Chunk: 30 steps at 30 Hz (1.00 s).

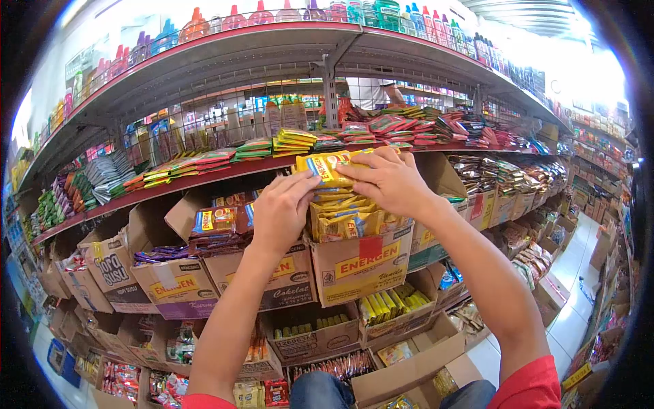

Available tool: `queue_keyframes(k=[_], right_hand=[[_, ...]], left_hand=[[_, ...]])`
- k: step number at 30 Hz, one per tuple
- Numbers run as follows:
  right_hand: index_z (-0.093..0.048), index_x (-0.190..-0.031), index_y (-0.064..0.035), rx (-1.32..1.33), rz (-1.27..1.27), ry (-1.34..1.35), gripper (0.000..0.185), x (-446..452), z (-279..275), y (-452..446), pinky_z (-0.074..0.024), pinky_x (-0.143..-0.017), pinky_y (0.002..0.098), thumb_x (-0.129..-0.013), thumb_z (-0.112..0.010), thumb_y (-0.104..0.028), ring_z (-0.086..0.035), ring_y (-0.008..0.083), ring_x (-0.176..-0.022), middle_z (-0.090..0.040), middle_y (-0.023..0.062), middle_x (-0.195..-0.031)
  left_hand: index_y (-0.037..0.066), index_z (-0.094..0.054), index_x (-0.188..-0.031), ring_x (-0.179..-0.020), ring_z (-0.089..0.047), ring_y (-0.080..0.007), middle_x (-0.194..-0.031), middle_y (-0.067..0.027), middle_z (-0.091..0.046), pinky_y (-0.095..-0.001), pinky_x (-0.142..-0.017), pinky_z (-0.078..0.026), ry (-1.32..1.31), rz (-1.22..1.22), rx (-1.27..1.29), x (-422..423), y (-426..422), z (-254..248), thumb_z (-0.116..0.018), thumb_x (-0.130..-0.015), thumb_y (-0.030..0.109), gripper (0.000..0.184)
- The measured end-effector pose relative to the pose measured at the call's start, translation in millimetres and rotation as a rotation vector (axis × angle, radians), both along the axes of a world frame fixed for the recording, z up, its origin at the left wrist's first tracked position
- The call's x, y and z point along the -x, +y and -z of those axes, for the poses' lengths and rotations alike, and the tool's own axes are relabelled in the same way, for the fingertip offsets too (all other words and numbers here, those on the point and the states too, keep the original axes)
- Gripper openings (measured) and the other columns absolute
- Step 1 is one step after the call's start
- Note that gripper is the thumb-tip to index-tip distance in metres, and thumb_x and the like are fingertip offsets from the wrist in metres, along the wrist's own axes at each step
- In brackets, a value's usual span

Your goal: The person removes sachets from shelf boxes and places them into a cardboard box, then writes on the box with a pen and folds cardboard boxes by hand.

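Both hands are on a yellow Energen sachet pack (325,168) at the top of a stack. My left hand (283,204) pinches its left end, fingers bent over the edge. On the other side, my right hand (385,178) lies over its right part, fingers curled onto it and hiding some of the print. Beneath are more yellow sachets (351,223), heaped above the rim of an open Energen Vanila carton (361,267). To the left of it stands an Energen Cokelat carton (293,281) with brown sachets (221,221) behind my left forearm.
A shelf edge (225,169) with rows of sachets runs just behind my hands. Above it, a higher shelf (286,28) carries bottles. Lower cartons (310,341) hold more packets near my knees. A tiled aisle (572,313) lies to the right.
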State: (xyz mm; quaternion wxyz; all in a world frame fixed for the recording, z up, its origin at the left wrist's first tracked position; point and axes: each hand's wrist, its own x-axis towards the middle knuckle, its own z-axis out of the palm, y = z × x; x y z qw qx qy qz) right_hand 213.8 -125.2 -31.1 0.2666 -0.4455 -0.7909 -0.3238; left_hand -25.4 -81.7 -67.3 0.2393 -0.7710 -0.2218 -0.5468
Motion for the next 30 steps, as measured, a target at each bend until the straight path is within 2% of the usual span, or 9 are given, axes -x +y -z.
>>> queue_keyframes(k=[4, 10, 12, 13, 17, 22, 24, 25, 30], right_hand=[[-0.056, -0.137, -0.0339, -0.008, -0.035, -0.074, 0.041, -8, -2, -9, -0.0282, -0.105, 0.0518, -0.096, -0.054, -0.036, -0.046, 0.0239, -0.125, -0.054, 0.0, -0.138], [-0.055, -0.136, -0.0322, -0.058, -0.104, -0.1, 0.044, -17, 2, -11, -0.0302, -0.105, 0.0529, -0.093, -0.056, -0.042, -0.046, 0.0262, -0.127, -0.054, 0.0019, -0.138], [-0.055, -0.137, -0.0287, -0.073, -0.173, -0.043, 0.047, -22, 0, -14, -0.0295, -0.107, 0.0522, -0.092, -0.058, -0.042, -0.045, 0.0279, -0.13, -0.053, 0.0048, -0.14], [-0.055, -0.137, -0.0256, -0.07, -0.128, -0.021, 0.048, -22, -2, -22, -0.0284, -0.11, 0.051, -0.092, -0.059, -0.042, -0.043, 0.0301, -0.132, -0.051, 0.0076, -0.142], [-0.056, -0.137, -0.0233, -0.152, -0.087, 0.054, 0.048, -34, -4, -17, -0.0269, -0.111, 0.0516, -0.093, -0.059, -0.043, -0.041, 0.0341, -0.134, -0.049, 0.0111, -0.144], [-0.052, -0.14, -0.0218, -0.075, -0.106, 0.09, 0.053, -44, 9, -5, -0.0294, -0.112, 0.0518, -0.093, -0.06, -0.045, -0.036, 0.0358, -0.139, -0.046, 0.013, -0.146], [-0.051, -0.14, -0.0211, -0.014, -0.127, 0.112, 0.055, -44, 17, -6, -0.0303, -0.112, 0.0515, -0.092, -0.06, -0.046, -0.035, 0.0363, -0.141, -0.045, 0.0134, -0.147], [-0.051, -0.141, -0.0209, -0.037, -0.142, 0.11, 0.056, -43, 21, -7, -0.0309, -0.112, 0.0514, -0.092, -0.06, -0.047, -0.034, 0.0365, -0.141, -0.045, 0.0132, -0.148], [-0.047, -0.143, -0.0208, -0.07, -0.117, 0.092, 0.059, -43, 24, -8, -0.0307, -0.112, 0.0506, -0.092, -0.059, -0.048, -0.033, 0.0365, -0.142, -0.042, 0.0122, -0.15]], left_hand=[[0.01, -0.072, -0.108, -0.099, -0.065, -0.0287, -0.11, -0.0091, -0.07, -0.0396, -0.09, -0.051, 0.096, -0.003, -0.034, 10, -9, 6, -0.069, -0.08, 0.006, 0.028], [0.01, -0.066, -0.12, -0.107, -0.061, -0.0309, -0.122, -0.0108, -0.065, -0.0414, -0.097, -0.047, 0.152, 0.028, 0.007, 16, -25, 5, -0.068, -0.081, 0.005, 0.04], [0.01, -0.063, -0.124, -0.115, -0.057, -0.0324, -0.13, -0.0115, -0.061, -0.0415, -0.1, -0.044, 0.098, 0.011, 0.037, 19, -28, 2, -0.067, -0.083, 0.009, 0.041], [0.01, -0.063, -0.124, -0.115, -0.057, -0.0324, -0.13, -0.0115, -0.061, -0.0415, -0.1, -0.044, 0.091, 0.007, 0.031, 20, -29, 0, -0.067, -0.083, 0.009, 0.041], [0.013, -0.06, -0.129, -0.122, -0.052, -0.0331, -0.135, -0.0108, -0.058, -0.0429, -0.104, -0.04, 0.059, -0.01, 0.015, 20, -30, -7, -0.065, -0.088, 0.019, 0.042], [0.017, -0.058, -0.133, -0.125, -0.05, -0.0318, -0.138, -0.0081, -0.056, -0.0448, -0.107, -0.035, 0.178, -0.055, -0.04, 18, -25, -5, -0.064, -0.09, 0.028, 0.045], [0.018, -0.059, -0.133, -0.126, -0.05, -0.0294, -0.138, -0.0057, -0.056, -0.0456, -0.108, -0.034, 0.207, -0.001, 0.106, 21, -17, 7, -0.064, -0.09, 0.031, 0.045], [0.018, -0.059, -0.132, -0.126, -0.051, -0.027, -0.138, -0.0045, -0.057, -0.0457, -0.108, -0.033, 0.211, -0.052, 0.091, 22, -18, 11, -0.064, -0.09, 0.031, 0.044], [0.017, -0.058, -0.132, -0.128, -0.05, -0.0274, -0.138, -0.005, -0.057, -0.0467, -0.111, -0.031, 0.215, -0.03, 0.125, 21, -21, 11, -0.065, -0.089, 0.03, 0.045]])
